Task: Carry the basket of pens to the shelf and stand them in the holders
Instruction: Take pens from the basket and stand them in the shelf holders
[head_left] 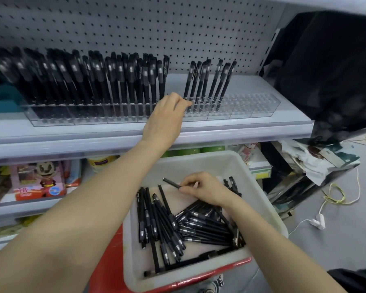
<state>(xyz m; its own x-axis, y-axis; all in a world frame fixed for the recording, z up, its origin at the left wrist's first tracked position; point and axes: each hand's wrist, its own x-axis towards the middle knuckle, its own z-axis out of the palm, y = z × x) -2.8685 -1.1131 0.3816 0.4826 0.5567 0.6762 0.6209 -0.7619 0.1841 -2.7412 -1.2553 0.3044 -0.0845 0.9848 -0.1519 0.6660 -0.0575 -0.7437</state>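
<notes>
On shelf [283,89]: left hand [167,115] at clear holder [251,108], fingers bent beside standing pens [201,81]; fingertips hidden, cannot tell grip. In basket [268,199]: right hand [205,189] pinches one pen [171,182]. Step: filling holder. Next: lift pen, aim tip into free hole. Far-left pens blurry.

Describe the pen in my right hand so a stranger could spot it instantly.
Look in the white basket below the shelf. Near its far wall the right hand pinches one black pen. It alone is held; the other pens lie loose.
</notes>
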